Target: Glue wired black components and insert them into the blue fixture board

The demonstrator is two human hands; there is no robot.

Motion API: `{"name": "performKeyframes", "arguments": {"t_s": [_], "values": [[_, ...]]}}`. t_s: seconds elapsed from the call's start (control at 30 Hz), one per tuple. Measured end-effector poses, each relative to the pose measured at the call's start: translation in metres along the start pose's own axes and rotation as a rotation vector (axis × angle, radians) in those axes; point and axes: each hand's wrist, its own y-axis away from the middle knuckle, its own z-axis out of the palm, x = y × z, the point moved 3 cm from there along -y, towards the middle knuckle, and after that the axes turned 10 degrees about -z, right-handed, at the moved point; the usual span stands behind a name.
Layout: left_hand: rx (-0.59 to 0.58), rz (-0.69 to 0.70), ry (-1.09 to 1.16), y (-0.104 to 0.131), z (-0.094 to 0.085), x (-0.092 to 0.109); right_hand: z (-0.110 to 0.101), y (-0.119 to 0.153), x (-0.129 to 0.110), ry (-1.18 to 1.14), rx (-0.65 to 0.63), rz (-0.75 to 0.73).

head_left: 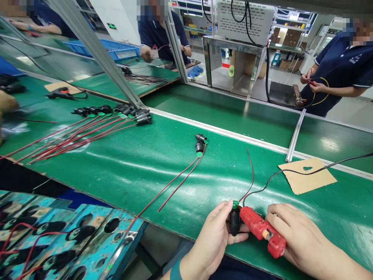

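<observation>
My left hand (214,235) is closed around a black cylindrical part (234,221) with a green end, held upright between thumb and fingers. A thin red wire (251,175) runs from the part's top across the green table mat. My right hand (300,229) grips a red corded tool (256,227) that looks like a glue gun, with an orange piece at its middle. The tool's upper left end is right beside the black part; whether they touch I cannot tell. Two similar black parts (199,144) with red wires lie farther up the mat.
Several black wired parts (116,111) lie in a row at left. A blue rack with holes (107,237) holds more at lower left. Cardboard (309,179) lies under the black cord (282,170). A metal rail (215,132) edges the table. Co-workers stand beyond; a blurred hand shows far left.
</observation>
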Motion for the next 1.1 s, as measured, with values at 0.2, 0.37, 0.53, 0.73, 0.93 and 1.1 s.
{"name": "performKeyframes", "arguments": {"t_s": [0.2,0.37,0.53,0.73,0.93,1.1], "values": [[0.02,0.052,-0.04,0.0002,0.0012,0.0005,-0.002,-0.0012,-0.0045,0.094,-0.094,-0.004],[0.021,0.07,-0.069,-0.0003,0.0013,0.0007,-0.0057,-0.003,-0.0071,0.133,-0.069,-0.03],[0.023,0.084,-0.092,0.0014,0.0014,0.0017,-0.0065,-0.0039,-0.0078,0.186,-0.092,-0.02],[0.018,0.082,-0.088,0.0042,0.0015,0.0024,-0.008,-0.0007,-0.0077,0.185,-0.052,-0.018],[0.03,0.097,-0.082,0.0045,0.0042,0.0035,-0.0097,-0.0002,-0.0094,0.173,-0.031,-0.025],[0.03,0.104,-0.076,0.0063,0.0053,0.0026,-0.0066,0.0015,-0.0092,0.183,-0.038,-0.018]]}}
